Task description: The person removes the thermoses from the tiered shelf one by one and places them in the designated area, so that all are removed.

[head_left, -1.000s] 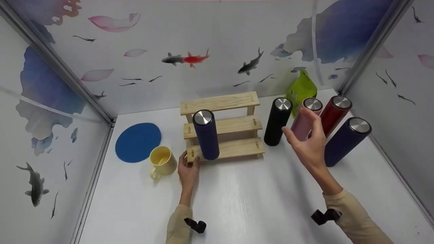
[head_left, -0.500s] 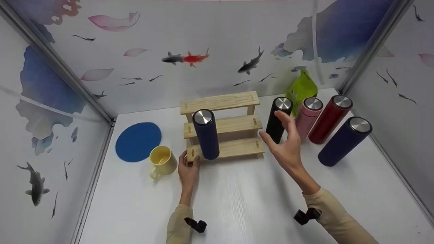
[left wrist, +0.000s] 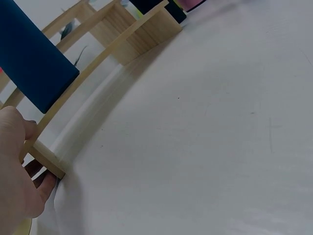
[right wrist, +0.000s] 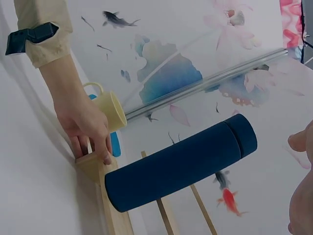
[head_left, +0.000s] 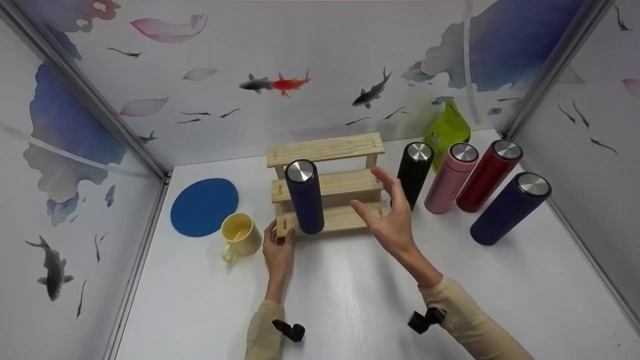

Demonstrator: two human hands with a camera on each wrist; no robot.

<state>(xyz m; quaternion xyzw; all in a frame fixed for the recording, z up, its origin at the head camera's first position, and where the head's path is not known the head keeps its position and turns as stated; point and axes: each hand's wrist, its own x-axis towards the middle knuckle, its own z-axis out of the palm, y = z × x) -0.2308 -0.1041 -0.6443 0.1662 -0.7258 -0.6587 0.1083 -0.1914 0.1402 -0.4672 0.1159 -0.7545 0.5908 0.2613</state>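
A three-step wooden rack [head_left: 340, 218] stands mid-table, and a dark blue thermos bottle [head_left: 306, 202] is upright on the left part of its lowest step. My left hand [head_left: 278, 254] grips the left end of that step, thumb on top; the left wrist view shows fingers [left wrist: 45, 186] around the end piece. In front of the rack's right side my right hand [head_left: 392, 225] hovers with thumb and fingers spread, holding nothing. At the right edge of the right wrist view only part of the right hand [right wrist: 302, 181] shows, apart from the blue thermos.
Right of the rack stand black [head_left: 414, 175], pink [head_left: 447, 182], red [head_left: 485, 180] and second blue [head_left: 507, 212] thermos bottles. Behind them sits a green bag [head_left: 448, 131]. On the left are a yellow mug [head_left: 245, 237], close to my left hand, and a round blue mat [head_left: 204, 207].
My right hand has moved left, from in front of the pink thermos past the black one to the rack's right side. The left hand and the thermos on the rack stay put.
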